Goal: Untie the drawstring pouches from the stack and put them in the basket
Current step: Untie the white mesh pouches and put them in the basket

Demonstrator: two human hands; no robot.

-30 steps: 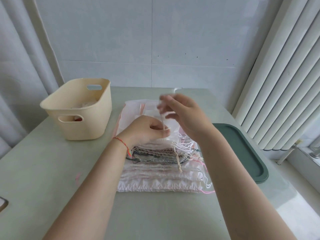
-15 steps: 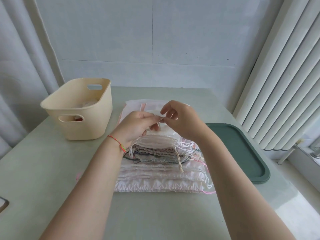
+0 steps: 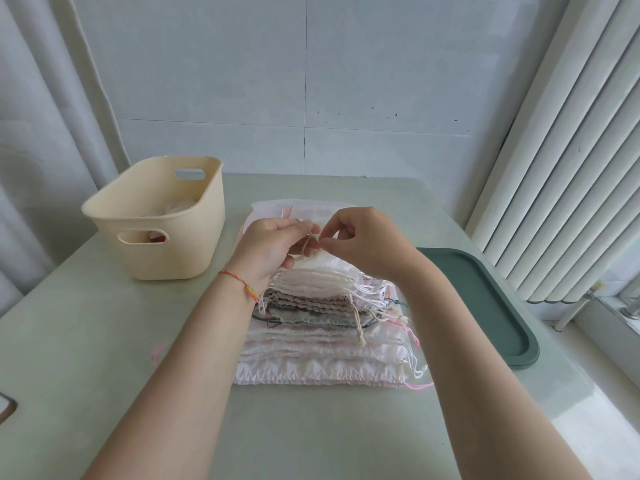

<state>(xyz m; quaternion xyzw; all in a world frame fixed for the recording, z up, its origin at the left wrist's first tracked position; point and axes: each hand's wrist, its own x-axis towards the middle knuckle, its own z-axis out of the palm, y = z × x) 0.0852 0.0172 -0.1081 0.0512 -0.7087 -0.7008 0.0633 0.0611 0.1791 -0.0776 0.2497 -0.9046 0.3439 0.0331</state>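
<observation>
— Hands first: where are they?

— Both meet above the far part of the stack of flat white, pink and grey fabric drawstring pouches (image 3: 325, 327), near the middle of the pale green tabletop (image 3: 86, 341). The left hand (image 3: 273, 244) has its fingers curled, pinching a thin cream drawstring cord (image 3: 307, 244) that loops down between the two hands. The right hand (image 3: 363, 244) pinches the same cord with thumb and forefinger, its other fingers bent.

— And the pouches themselves?

— They lie overlapped like shingles, gathered tops towards 6 o'clock, loose cords trailing off at 3 o'clock. The topmost white pouch sits directly under the hands; whether its knot is undone I cannot tell.

— The basket?

— The cream plastic basket with cut-out handles (image 3: 156, 244) stands at 10 o'clock from the stack, close beside it but apart. Some pale fabric shows inside.

— Anything else?

— A dark green rounded plastic tray (image 3: 485, 306) lies at 3 o'clock, just beside the stack. A red braided bracelet (image 3: 239, 284) circles the left wrist.
</observation>
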